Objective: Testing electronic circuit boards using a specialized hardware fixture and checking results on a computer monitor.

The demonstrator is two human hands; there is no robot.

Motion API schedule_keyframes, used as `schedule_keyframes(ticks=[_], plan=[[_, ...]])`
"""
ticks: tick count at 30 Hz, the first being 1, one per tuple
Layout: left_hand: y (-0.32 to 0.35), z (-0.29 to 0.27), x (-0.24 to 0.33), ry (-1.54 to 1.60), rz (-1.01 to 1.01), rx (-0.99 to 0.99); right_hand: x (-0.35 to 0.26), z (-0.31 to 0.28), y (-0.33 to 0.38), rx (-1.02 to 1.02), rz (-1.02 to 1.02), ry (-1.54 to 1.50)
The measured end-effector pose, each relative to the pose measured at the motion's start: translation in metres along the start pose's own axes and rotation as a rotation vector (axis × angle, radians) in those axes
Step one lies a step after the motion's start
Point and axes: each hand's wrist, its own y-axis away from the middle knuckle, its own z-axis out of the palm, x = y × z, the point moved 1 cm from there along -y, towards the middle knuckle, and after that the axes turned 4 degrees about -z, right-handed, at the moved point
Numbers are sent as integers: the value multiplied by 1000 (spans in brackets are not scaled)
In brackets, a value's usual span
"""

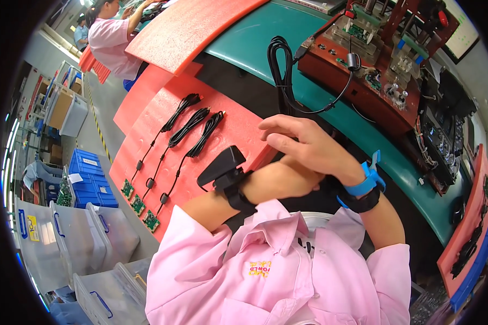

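Note:
My right hand (309, 146) crosses over my left in front of my chest, its fingers stretched toward the left and holding nothing that I can see. My left hand (303, 181) lies beneath it, pointing right, and its fingers are mostly hidden. A black strap with a black wedge-shaped device (225, 168) sits on my left wrist. Around my right wrist are a blue wrist strap (365, 183) and a black band. Beyond my left forearm, three bundled black cables (188, 127), each joined to a small green circuit board (137, 205), lie on a pink foam sheet (222, 97).
A red test fixture (341, 70) with a coiled black cable (281, 70) stands on the green bench (244, 35). Clear plastic bins (73, 233) and blue crates (92, 179) are at left. A person in pink (111, 40) works at the far left. Another foam sheet (455, 244) is at right.

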Motion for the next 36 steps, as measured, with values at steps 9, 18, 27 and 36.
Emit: schedule_keyframes(ticks=[9,18,27,36], plan=[[-18,-49,-66,-128,-680,-117,-4,36,22,444,-509,569],[-2,-67,-88,-222,-896,352,7,82,6,376,-414,559],[5,-72,-81,-333,-959,434,3,84,-1,246,-422,701],[1,-66,-79,-428,-949,455,-2,96,4,299,-488,1138]])
